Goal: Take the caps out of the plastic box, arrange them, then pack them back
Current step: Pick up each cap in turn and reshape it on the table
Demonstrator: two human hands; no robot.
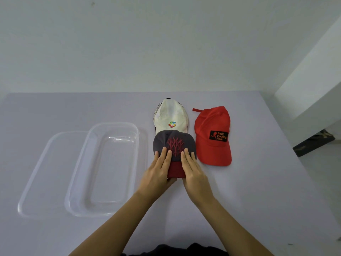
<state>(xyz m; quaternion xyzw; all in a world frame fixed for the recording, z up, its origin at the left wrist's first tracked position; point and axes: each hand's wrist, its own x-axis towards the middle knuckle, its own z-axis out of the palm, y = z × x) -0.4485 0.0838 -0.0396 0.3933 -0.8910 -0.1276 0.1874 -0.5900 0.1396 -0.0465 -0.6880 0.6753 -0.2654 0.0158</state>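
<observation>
A dark grey cap [174,140] with a red pattern and a red brim lies on the table, overlapping the near end of a white cap [170,115] with a coloured logo. My left hand [159,169] and my right hand [192,169] both rest on the grey cap's brim, fingers flat on top, thumbs hidden. A red cap [212,137] with a black patch lies to the right, apart from both hands. The clear plastic box [108,169] stands empty to the left.
The box's clear lid [42,172] lies flat to the left of the box, partly under it. The lavender table [258,182] ends at a white wall behind and drops off on the right, where a floor and a dark object show.
</observation>
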